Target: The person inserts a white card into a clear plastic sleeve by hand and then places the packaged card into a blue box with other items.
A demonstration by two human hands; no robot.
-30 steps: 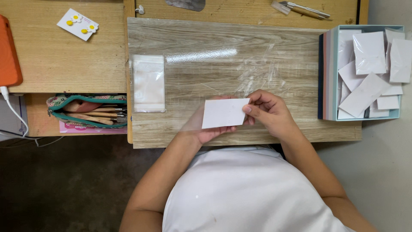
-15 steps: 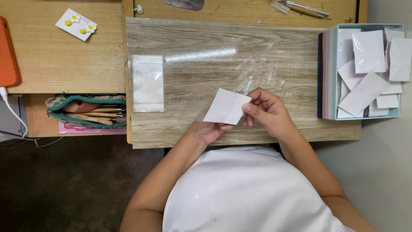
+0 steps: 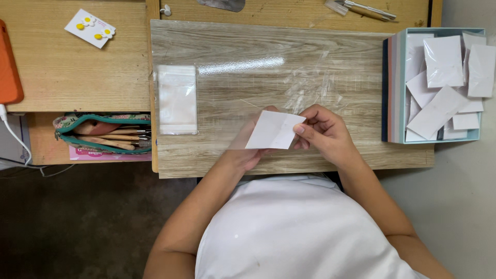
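Near the table's (image 3: 361, 155) front edge, both hands pinch a light, bendable white card (image 3: 274, 130): right hand (image 3: 323, 135) at its right edge, left hand (image 3: 247, 155) underneath.

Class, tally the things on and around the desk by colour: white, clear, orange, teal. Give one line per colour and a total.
White: 2, card in the hands, earring card with yellow flowers
Clear: 1, stack of plastic sleeves
Orange: 1, flat case at the left edge
Teal: 2, tool pouch, box of loose cards
Total: 6

Wooden desk (image 3: 67, 77), grey board (image 3: 268, 57) atop
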